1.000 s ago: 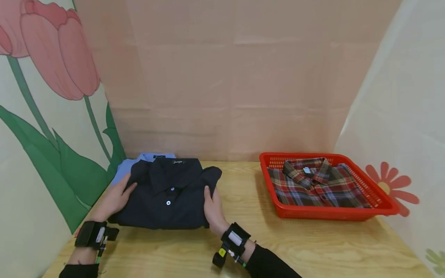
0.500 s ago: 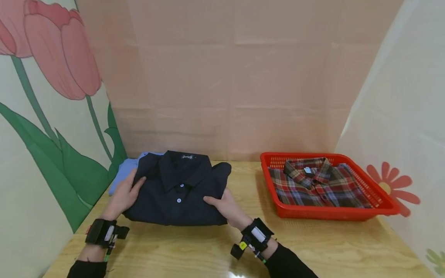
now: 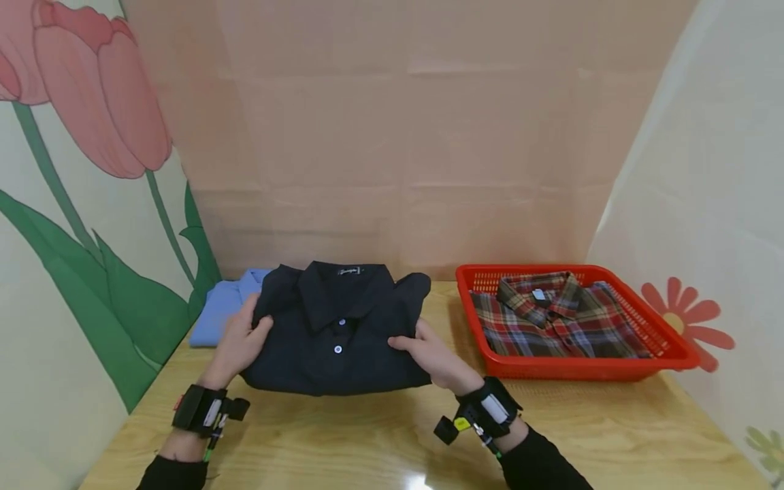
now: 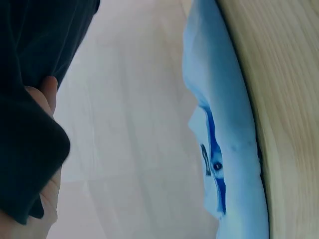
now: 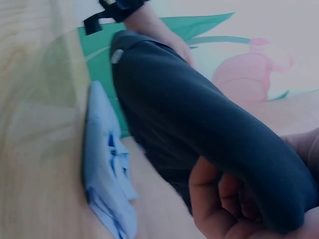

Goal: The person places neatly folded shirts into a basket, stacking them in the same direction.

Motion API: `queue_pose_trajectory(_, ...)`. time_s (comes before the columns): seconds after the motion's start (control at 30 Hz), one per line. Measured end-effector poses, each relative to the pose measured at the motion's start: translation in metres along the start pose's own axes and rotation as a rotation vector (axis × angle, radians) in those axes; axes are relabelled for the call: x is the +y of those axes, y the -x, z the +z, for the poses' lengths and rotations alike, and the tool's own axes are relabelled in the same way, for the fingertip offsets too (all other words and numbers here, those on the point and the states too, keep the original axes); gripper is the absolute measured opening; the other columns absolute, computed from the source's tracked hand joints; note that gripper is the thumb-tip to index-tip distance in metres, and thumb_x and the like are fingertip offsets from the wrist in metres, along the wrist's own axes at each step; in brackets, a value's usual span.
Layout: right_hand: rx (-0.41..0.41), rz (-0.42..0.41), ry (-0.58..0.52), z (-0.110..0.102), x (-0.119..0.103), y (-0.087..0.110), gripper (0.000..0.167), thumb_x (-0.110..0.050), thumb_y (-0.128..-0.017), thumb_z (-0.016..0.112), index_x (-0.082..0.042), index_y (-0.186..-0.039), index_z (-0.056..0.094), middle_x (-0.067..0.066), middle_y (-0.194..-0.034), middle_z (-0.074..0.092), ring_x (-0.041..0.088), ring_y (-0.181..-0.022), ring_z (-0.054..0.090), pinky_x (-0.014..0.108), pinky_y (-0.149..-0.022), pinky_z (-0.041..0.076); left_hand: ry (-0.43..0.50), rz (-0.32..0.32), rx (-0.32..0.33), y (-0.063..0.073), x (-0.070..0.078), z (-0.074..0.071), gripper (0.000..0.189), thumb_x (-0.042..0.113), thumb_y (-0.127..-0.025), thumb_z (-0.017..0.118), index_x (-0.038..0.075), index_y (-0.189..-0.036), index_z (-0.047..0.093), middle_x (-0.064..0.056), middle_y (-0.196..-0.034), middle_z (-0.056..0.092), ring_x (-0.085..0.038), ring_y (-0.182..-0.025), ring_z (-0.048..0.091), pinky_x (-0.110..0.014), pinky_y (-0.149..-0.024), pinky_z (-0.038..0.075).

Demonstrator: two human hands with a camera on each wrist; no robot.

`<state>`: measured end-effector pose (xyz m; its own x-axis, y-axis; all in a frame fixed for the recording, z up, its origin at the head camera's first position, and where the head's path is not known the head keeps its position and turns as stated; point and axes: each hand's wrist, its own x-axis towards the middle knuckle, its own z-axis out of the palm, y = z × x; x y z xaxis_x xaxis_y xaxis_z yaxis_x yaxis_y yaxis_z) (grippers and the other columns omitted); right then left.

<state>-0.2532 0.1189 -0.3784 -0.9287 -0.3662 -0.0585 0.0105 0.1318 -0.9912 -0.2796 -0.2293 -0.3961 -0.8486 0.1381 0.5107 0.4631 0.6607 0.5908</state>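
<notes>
A folded dark navy shirt [image 3: 343, 327], collar at the top and pale buttons down its front, hangs above the table between both hands. My left hand [image 3: 241, 344] grips its left edge, thumb on the front. At the opposite edge my right hand [image 3: 437, 357] holds the cloth the same way; in the right wrist view its fingers [image 5: 207, 199] curl under the folded edge. A folded light blue shirt [image 3: 220, 309] lies on the table at the back left, partly behind the dark one. The left wrist view shows the blue shirt [image 4: 234, 134] lying apart from the lifted one.
A red plastic basket [image 3: 576, 371] stands at the back right of the wooden table [image 3: 343, 442], with a folded plaid shirt [image 3: 557, 327] inside. A brown paper-like backdrop [image 3: 398, 136] rises behind the table; flower-printed walls flank both sides.
Both hands have carried the dark shirt to the right, off the light blue shirt, which now shows more. The basket and plaid shirt have stayed put.
</notes>
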Motion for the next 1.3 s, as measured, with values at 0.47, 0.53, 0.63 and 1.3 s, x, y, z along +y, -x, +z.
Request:
queue_pose_trajectory(0.47,0.024,-0.047,0.131,-0.036,-0.008,0.011,0.057,-0.017,-0.1,0.057,-0.006,-0.146,0.027,0.017,-0.145,0.044,0.028,-0.119,0.056,0.049,-0.108,0.041,0.039,0.041,0.005,-0.004,0.019,0.023,0.034,0.018,-0.104,0.046,0.005,-0.135,0.044,-0.023,-0.115,0.064,-0.035,-0.094,0.066,-0.05,-0.078,0.051)
queue_pose_trajectory(0.53,0.027,-0.069,0.137,-0.04,-0.008,0.01,0.055,-0.017,-0.1,0.056,-0.006,-0.147,0.029,0.017,-0.146,0.045,0.027,-0.117,0.058,0.049,-0.106,0.043,0.047,0.051,0.006,-0.005,0.021,0.025,0.033,0.019,-0.105,0.045,0.006,-0.135,0.044,-0.023,-0.113,0.064,-0.034,-0.092,0.066,-0.048,-0.076,0.052)
queue_pose_trajectory(0.63,0.035,-0.081,0.146,-0.045,-0.007,0.011,0.051,-0.017,-0.1,0.056,-0.005,-0.144,0.032,0.019,-0.143,0.048,0.026,-0.112,0.062,0.046,-0.102,0.048,0.049,0.063,0.01,-0.006,0.023,0.028,0.032,0.021,-0.105,0.043,0.007,-0.134,0.043,-0.021,-0.112,0.063,-0.033,-0.091,0.066,-0.046,-0.075,0.051)
queue_pose_trajectory(1.3,0.115,-0.052,0.146,-0.071,0.002,0.016,0.049,-0.018,-0.101,0.054,-0.005,-0.143,0.032,0.021,-0.14,0.049,0.028,-0.103,0.067,0.045,-0.093,0.054,0.086,0.118,0.019,-0.021,0.046,0.059,0.033,0.019,-0.105,0.044,0.007,-0.136,0.044,-0.021,-0.106,0.065,-0.031,-0.084,0.067,-0.045,-0.071,0.052)
